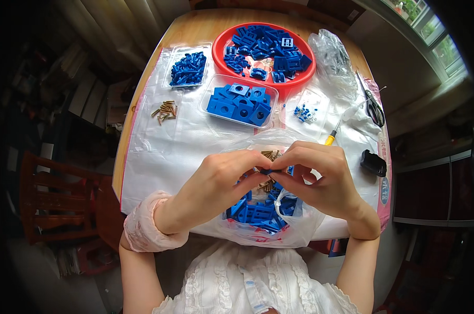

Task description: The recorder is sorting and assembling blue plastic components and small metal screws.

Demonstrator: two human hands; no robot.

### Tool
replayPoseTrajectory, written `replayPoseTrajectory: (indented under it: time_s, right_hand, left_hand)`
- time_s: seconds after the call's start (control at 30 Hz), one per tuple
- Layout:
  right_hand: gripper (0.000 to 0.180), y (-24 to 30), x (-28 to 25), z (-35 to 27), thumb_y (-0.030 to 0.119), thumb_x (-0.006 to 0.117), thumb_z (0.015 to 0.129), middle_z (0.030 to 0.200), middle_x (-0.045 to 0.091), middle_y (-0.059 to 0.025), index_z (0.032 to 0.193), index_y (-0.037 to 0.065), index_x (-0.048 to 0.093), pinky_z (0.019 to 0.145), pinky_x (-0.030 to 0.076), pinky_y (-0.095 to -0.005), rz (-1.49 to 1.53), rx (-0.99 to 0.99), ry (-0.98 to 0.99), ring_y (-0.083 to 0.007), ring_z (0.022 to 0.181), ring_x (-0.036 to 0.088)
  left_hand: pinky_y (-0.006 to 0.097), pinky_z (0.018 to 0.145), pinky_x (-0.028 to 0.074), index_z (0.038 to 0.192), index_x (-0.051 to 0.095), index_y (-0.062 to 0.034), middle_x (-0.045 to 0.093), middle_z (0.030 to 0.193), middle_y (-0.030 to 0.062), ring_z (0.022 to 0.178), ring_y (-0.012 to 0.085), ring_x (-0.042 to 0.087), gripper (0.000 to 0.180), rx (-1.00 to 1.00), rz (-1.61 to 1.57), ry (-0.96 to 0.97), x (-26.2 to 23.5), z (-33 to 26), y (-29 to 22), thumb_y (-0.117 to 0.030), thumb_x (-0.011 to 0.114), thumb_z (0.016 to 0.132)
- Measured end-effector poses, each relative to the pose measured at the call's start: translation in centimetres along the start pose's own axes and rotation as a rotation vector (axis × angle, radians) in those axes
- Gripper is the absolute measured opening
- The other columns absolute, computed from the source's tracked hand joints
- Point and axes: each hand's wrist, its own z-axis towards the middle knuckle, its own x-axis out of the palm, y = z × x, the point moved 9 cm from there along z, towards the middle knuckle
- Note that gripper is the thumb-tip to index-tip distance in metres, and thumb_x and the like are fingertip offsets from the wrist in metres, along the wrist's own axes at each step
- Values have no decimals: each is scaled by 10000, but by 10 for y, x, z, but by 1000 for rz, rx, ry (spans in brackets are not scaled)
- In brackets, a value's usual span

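My left hand (221, 175) and my right hand (326, 172) meet over a clear plastic bag (306, 225). Between their fingertips they pinch a small dark blue plastic piece (266, 171); most of it is hidden by the fingers. Both hands are closed on it, thumbs and forefingers almost touching. Inside the bag, below the hands, lie many blue plastic parts (260, 213) and a heap of brass-coloured screws (269, 155). A pink cuff is bunched around my left forearm.
Beyond the hands stand a clear box of square blue plates (239, 104), a tray of small blue parts (188, 68) and a red basin (217, 63) of blue pieces. Loose screws (166, 111) lie left; a yellow-handled screwdriver (330, 138), scissors (374, 111) and a black object (373, 164) lie right.
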Motion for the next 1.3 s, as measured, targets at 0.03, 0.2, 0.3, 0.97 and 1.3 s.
replayPoseTrajectory:
  time_s: [0.03, 0.2, 0.3, 0.97, 1.3]
  right_hand:
    - [207, 0, 2, -1, -59, 803, 812, 842, 713, -34, 982, 43, 745, 490, 409, -236, -18, -4, 3, -75, 578, 595]
    - [162, 8, 16, -9, -44, 764, 848, 841, 677, -85, 976, 22, 689, 593, 503, -342, -174, -32, 140, -229, 669, 666]
    - [110, -1, 26, -13, -15, 743, 852, 854, 658, -110, 938, 16, 681, 681, 526, -415, -262, 44, 251, -326, 770, 678]
    - [277, -69, 67, -20, 83, 714, 825, 866, 721, -214, 1052, -34, 606, 737, 567, -466, -540, 223, 504, -386, 862, 726]
    - [376, -72, 65, -29, 113, 784, 788, 917, 711, -211, 1068, -55, 599, 771, 567, -459, -544, 251, 530, -388, 916, 717]
  left_hand:
    - [349, 732, 588, 1079, 698, 14, 746, 989, 159, 832, 282, 744, 212, -20, 94, -29, -7, 0, 2, -12, 773, 882]
    - [293, 702, 594, 1083, 751, 12, 767, 910, 126, 792, 207, 750, 189, -124, 546, -259, -97, 26, 63, -37, 780, 903]
    - [342, 715, 602, 1080, 758, -1, 777, 943, 185, 815, 297, 773, 192, -241, 700, -370, -150, 52, 105, -105, 781, 920]
    - [460, 680, 558, 1069, 595, -21, 697, 883, 159, 831, 365, 713, 244, -128, 511, 223, 50, -20, 51, -42, 693, 847]
    - [461, 689, 564, 1036, 632, -15, 691, 887, 162, 818, 368, 715, 223, -156, 617, 211, 54, -23, 60, -50, 716, 832]
